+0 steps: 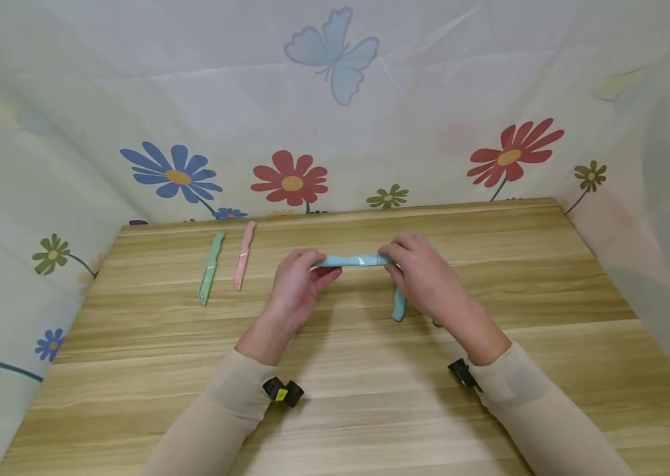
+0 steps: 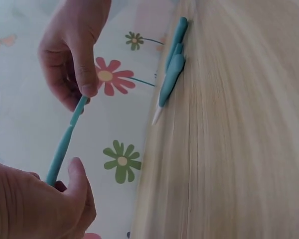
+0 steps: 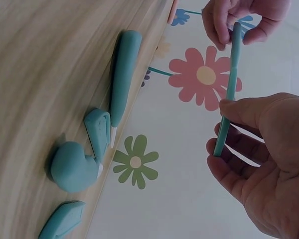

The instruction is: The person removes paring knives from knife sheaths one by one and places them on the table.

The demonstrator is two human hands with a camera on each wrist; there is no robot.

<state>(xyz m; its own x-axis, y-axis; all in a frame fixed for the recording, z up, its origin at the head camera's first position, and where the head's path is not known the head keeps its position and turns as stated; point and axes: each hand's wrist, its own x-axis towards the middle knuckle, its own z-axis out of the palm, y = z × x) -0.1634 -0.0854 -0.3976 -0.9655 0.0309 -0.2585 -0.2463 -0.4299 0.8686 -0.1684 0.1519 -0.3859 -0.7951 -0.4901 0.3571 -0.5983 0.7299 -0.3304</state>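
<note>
A light-blue knife in a matching sheath (image 1: 349, 261) is held level above the table between both hands. My left hand (image 1: 296, 287) pinches its handle end, on the left. The sheath end is pinched between the thumb and fingers of my right hand (image 1: 430, 277). Below the right hand, a blue handle (image 1: 398, 307) lies on the table, its other end hidden by that hand. In the right wrist view, a long blue handle (image 3: 124, 77) with a white blade, a blue sheath-like piece (image 3: 97, 130) and a rounded blue handle end (image 3: 72, 167) lie close together.
A green sheathed knife (image 1: 211, 268) and a pink sheathed knife (image 1: 244, 256) lie side by side at the table's back left. A flower-printed white curtain (image 1: 430, 158) rises behind the wood-grain table (image 1: 359, 410). Another blue piece (image 3: 65, 219) shows low in the right wrist view.
</note>
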